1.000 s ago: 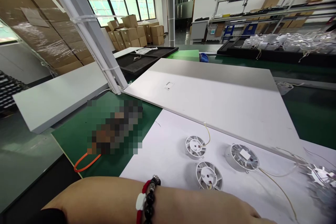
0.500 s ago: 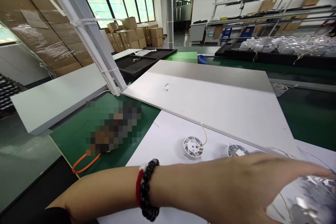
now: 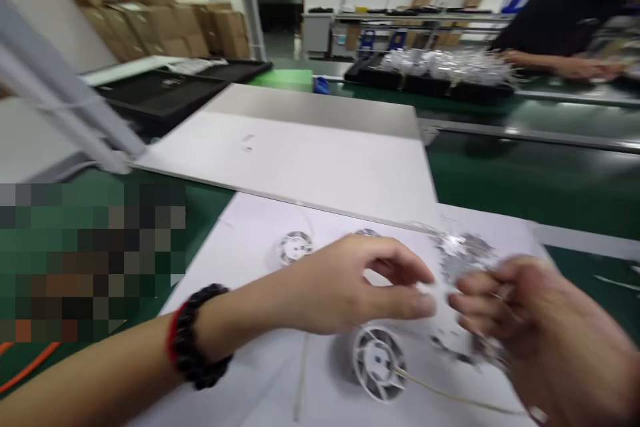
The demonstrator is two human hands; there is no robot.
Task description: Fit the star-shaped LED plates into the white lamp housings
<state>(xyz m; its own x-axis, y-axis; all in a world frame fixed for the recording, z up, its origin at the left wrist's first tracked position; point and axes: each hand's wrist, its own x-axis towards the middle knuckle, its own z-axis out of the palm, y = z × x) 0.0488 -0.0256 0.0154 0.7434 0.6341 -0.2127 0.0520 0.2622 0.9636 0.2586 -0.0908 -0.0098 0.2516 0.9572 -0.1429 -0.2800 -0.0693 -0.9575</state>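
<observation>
My left hand (image 3: 350, 283), with a dark beaded bracelet at its wrist, hovers over a white sheet (image 3: 260, 373), thumb and fingers apart and nothing between them. To its right, my right hand (image 3: 530, 313) has its fingers curled together; what they may hold is too blurred to make out. Below my left hand lies a round white fan (image 3: 381, 363) with a pale wire. Another fan (image 3: 295, 248) sits behind my left wrist, and a third (image 3: 367, 232) is mostly hidden by that hand. Silvery parts (image 3: 463, 250) are heaped behind my right hand.
A large white panel (image 3: 300, 153) lies across the bench behind the fans. Further back are a black tray (image 3: 370, 80) of clear-wrapped parts and another black tray (image 3: 150, 93) at left. A co-worker's hands (image 3: 585, 69) are at the upper right. An orange loop (image 3: 33, 367) lies lower left.
The view has swung right. My left hand has drawn back from the silvery heap at the right, and my right hand has come into view. A fan now shows below my left hand.
</observation>
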